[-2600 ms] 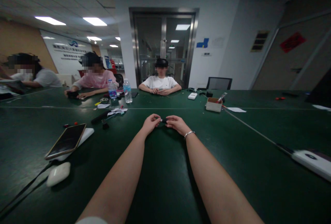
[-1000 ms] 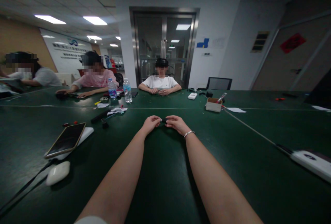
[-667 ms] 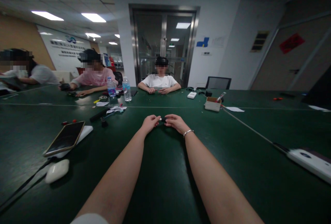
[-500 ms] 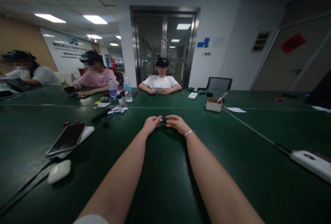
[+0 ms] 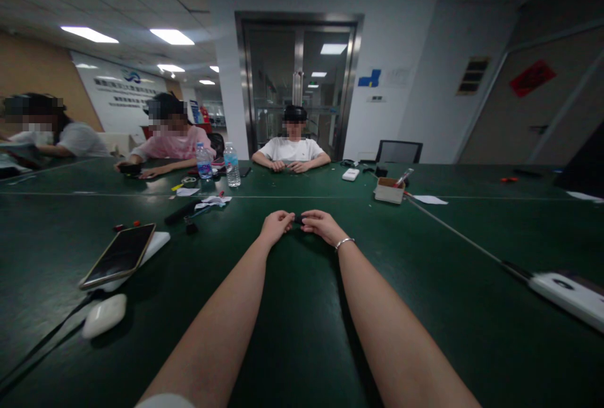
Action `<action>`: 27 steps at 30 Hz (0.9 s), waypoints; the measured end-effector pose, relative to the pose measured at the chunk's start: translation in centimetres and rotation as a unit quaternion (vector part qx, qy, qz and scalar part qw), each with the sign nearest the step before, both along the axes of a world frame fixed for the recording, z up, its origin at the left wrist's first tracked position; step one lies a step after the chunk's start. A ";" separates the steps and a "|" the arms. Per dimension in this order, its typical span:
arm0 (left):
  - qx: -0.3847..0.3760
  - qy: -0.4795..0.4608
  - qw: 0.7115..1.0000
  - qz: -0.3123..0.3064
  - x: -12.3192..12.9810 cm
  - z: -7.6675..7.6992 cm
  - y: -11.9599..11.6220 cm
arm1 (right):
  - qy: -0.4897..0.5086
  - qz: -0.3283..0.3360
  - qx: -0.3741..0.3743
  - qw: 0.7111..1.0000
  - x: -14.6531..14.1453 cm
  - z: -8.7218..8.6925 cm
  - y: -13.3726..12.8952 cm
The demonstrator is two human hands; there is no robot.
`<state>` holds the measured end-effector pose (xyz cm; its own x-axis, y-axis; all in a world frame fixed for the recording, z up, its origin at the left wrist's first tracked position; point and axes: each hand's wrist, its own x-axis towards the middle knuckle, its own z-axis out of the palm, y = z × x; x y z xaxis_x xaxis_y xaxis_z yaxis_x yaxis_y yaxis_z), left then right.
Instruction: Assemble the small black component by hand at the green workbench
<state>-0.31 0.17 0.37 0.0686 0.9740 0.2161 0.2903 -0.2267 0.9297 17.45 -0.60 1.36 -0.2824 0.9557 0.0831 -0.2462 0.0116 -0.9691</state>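
Note:
Above the middle of the green table, my left hand (image 5: 277,227) and my right hand (image 5: 323,226) face each other, fingertips nearly meeting. Between them is a small black object (image 5: 298,219), pinched from both sides. Too little of it shows to name its kind. The thumb and fingers of each hand are closed on its ends, so most of it is covered. A silver bracelet (image 5: 344,243) circles my right wrist.
A phone (image 5: 120,256) rests on a white item at the left, near a white earphone case (image 5: 104,316). Two water bottles (image 5: 231,166), a small box (image 5: 389,191) and a white power strip (image 5: 566,295) are on the table (image 5: 302,332). Several people sit across and to the left.
The silver part seen between my fingertips half a second ago no longer shows; only black is visible there. My hands stay in almost the same place. The view has shifted slightly.

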 end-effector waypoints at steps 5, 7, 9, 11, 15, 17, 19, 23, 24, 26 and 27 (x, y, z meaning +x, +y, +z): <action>-0.029 -0.097 0.994 -0.028 0.1 0.6 -0.5 | 0.010 -0.014 -0.010 1.000 -0.1 0.0 0.1; -0.039 -0.103 0.993 -0.033 0.0 0.8 -0.6 | 0.013 -0.015 -0.011 1.000 0.0 0.1 0.0; -0.038 -0.093 0.994 -0.036 -0.1 0.7 -0.5 | 0.012 -0.008 -0.007 1.000 0.0 0.1 0.0; -0.024 -0.076 0.996 -0.039 -0.3 0.4 -0.1 | 0.009 0.002 0.000 1.000 0.1 0.1 -0.1; -0.005 -0.034 0.999 -0.040 -0.5 -0.1 0.5 | 0.001 0.027 0.008 1.000 0.1 0.4 -0.4; -0.004 -0.005 1.000 -0.030 -0.5 -0.1 0.5 | -0.005 0.036 0.007 0.999 0.1 0.5 -0.4; -0.002 0.025 1.000 -0.012 -0.5 0.0 0.5 | -0.009 0.042 0.006 0.999 0.1 0.6 -0.5; 0.006 0.059 0.998 0.013 -0.5 0.3 0.3 | -0.010 0.047 0.006 0.999 0.2 0.6 -0.5; 0.005 0.060 0.998 0.015 -0.5 0.3 0.3 | -0.009 0.047 0.007 0.999 0.2 0.6 -0.4; -0.001 0.054 0.998 0.017 -0.4 0.4 0.2 | -0.007 0.047 0.007 0.999 0.2 0.6 -0.4; -0.005 0.052 0.999 0.016 -0.4 0.4 0.2 | -0.008 0.048 0.007 0.999 0.2 0.6 -0.4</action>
<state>-0.71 0.39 0.80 0.0581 0.9780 0.2006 0.3917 -0.2071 0.8965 17.63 -1.03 1.97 -0.3736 0.9231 0.0911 -0.2320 0.0021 -0.9727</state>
